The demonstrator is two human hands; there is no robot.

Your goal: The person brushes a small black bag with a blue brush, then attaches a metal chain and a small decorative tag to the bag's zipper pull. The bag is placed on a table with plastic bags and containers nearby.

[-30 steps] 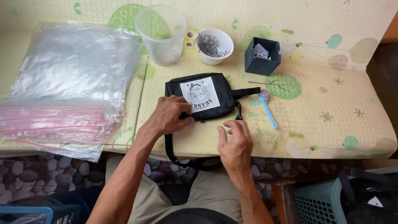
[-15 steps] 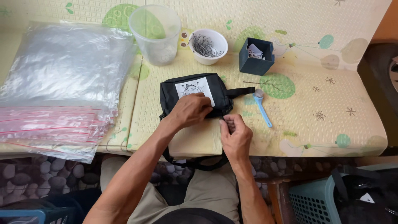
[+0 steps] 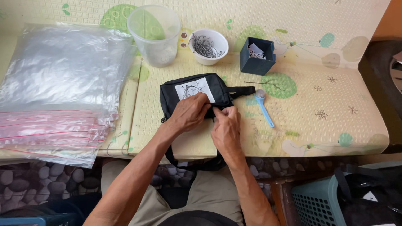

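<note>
Black fabric pouch lies on the padded mat, its front edge under both hands. Left hand presses flat on it; right hand has fingertips pinched shut at its near corner, on what I cannot tell. Best done by holding the cloth taut. White rectangular label just beyond left knuckles; blue box farther beyond, right.

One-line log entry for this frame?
left hand: on black pouch | right hand: pinching pouch edge | blue brush: beside, untouched
</note>
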